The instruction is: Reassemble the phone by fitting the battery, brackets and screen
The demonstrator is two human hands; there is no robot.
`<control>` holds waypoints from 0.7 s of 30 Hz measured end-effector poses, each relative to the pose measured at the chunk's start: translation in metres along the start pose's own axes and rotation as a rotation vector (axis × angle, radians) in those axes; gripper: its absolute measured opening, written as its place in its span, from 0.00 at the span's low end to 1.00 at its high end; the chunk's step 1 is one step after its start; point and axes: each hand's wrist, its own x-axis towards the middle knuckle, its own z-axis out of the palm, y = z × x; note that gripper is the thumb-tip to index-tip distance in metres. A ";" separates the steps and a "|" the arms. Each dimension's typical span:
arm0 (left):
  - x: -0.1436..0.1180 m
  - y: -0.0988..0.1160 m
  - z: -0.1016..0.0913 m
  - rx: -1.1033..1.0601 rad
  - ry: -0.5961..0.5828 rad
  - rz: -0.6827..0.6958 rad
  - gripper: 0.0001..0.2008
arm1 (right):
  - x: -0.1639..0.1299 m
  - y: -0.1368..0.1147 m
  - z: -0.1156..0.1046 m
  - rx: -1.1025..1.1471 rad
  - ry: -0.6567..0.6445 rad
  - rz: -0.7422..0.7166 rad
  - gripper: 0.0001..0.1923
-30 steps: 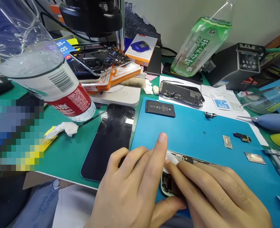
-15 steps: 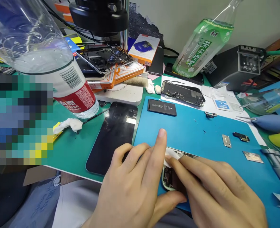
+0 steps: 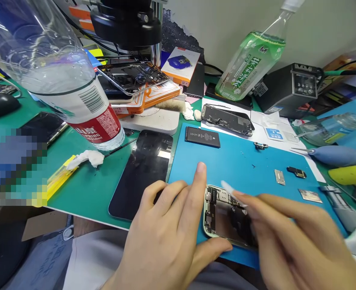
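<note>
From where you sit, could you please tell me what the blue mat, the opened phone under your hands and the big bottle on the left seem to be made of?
Blue mat: probably silicone or rubber, matte, flat, no glare. Opened phone: pale frame that looks like painted metal or plastic, unclear which; dark circuit parts show inside. Big bottle: clear thin plastic, glossy, with a printed red and white label. The left hand rests beside the phone.

This is a phone repair shop. The worktop (image 3: 84, 193) has a blue mat (image 3: 244, 161), an open phone (image 3: 223, 215), a phone battery (image 3: 202, 137), small metal parts (image 3: 279, 177) and a big microscope (image 3: 126, 22).
</note>
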 end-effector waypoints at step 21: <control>-0.001 0.001 0.000 0.022 -0.009 0.009 0.37 | 0.006 0.003 0.001 0.133 -0.101 -0.190 0.16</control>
